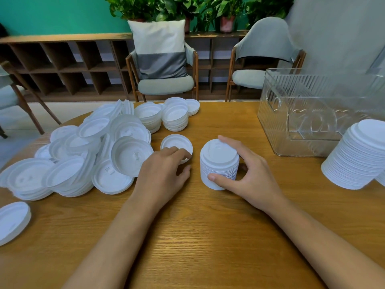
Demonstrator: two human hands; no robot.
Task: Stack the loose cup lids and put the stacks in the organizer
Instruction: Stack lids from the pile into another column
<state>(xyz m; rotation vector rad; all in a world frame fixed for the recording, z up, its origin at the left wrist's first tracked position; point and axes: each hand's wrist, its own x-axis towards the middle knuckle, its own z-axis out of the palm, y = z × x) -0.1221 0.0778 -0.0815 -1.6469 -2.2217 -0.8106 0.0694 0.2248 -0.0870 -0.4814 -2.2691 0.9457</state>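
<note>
One lid (176, 143) partly under left hand (164, 171)

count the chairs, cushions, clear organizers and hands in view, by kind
chairs: 3
cushion: 1
clear organizer: 1
hands: 2, the right one with its grip on a lid stack
total: 7

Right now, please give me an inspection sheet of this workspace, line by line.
Surface: wooden table, grain visible.
Job's things: lid stack upright at centre; single lid beside it; loose lids piled left; taller stack right; clear organizer, no lids seen inside.
Clutter: nothing seen.
Grippers: left hand holds the single lid's rim; right hand grips the lid stack.
Cables: nothing seen.
Surroundings: chairs, shelf, potted plants.
</note>
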